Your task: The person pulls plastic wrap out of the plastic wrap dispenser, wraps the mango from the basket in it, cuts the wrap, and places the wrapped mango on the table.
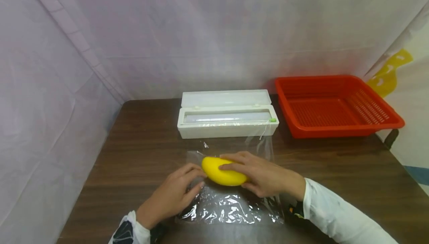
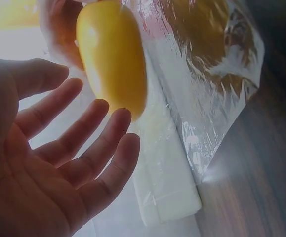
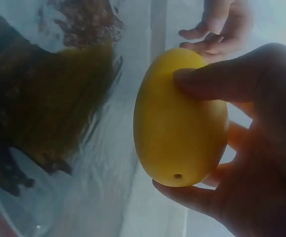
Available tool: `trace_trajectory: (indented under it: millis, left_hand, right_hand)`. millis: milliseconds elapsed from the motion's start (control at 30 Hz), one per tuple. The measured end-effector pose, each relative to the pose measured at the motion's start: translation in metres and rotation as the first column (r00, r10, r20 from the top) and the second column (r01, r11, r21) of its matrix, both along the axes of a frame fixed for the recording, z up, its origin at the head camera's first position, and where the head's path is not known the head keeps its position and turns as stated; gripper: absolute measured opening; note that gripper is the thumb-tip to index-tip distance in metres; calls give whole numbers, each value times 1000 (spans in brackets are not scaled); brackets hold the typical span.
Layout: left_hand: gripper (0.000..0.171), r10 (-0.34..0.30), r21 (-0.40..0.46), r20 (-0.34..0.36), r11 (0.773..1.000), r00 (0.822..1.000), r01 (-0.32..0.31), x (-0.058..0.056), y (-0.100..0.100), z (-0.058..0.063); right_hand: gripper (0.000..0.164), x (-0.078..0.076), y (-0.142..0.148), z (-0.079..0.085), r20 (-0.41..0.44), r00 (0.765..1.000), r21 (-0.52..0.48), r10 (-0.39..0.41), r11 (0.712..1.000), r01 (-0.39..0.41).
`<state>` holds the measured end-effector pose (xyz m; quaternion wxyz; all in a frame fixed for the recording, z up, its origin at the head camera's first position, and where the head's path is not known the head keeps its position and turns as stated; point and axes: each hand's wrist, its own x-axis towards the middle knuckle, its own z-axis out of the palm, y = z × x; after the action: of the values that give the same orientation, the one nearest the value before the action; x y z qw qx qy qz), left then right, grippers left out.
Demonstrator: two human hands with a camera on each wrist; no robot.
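Note:
A smooth yellow mango is in my right hand, whose thumb and fingers grip it from the right. The right wrist view shows a small dark hole in the end of the mango. At the mango's left end is my left hand, its fingers loosely bent and holding nothing. In the left wrist view, the left fingertips overlap the lower end of the mango. Under both hands, a clear sheet of plastic wrap lies wrinkled and shiny on the brown table.
Behind the mango stands a white plastic wrap dispenser, lid raised, with a roll inside and a green slider at its right. A red plastic basket sits at the back right. White sheeting hangs behind the table.

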<state>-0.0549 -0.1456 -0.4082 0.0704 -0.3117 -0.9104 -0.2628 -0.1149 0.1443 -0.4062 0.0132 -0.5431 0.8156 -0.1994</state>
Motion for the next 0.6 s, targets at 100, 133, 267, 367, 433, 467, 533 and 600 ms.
trace_trajectory:
  millis: [100,133,267,367,433,467,533,600]
  left_hand:
    - [24,6,-11,20,1000,1000,-6,0,0,1]
    - [23,6,-16,24,1000,1000,-6,0,0,0]
    - [22,-5,-17,32,1000,999,5,-1,0,0]
    - [21,-9,-11,34,1000,999,10,-1,1,0]
    - [20,-9,-13,38,1000,999,10,-1,0,0]
    - [20,-11,-13,40,1000,999,12,-1,1,-1]
    - [20,-14,-23,38,1000,999,15,-2,1,-1]
    - [21,-23,-36,29,999,999,24,-3,1,0]
  right_hand:
    - [84,1,-1,-4,28,1000,-5,15,1000,-14]
    - [84,1,-1,-6,36,999,-2,15,1000,-14]
    - [85,1,-2,-12,53,998,5,15,1000,-16]
    - [85,1,-3,-15,60,998,7,15,1000,-15]
    - [86,1,-2,-16,68,998,6,15,1000,-16]
    - [86,1,-2,-17,72,997,3,16,1000,-16]
    - [86,0,-2,-17,79,997,-3,17,1000,-17]
    - [85,0,-1,-17,92,996,-13,20,1000,-19]
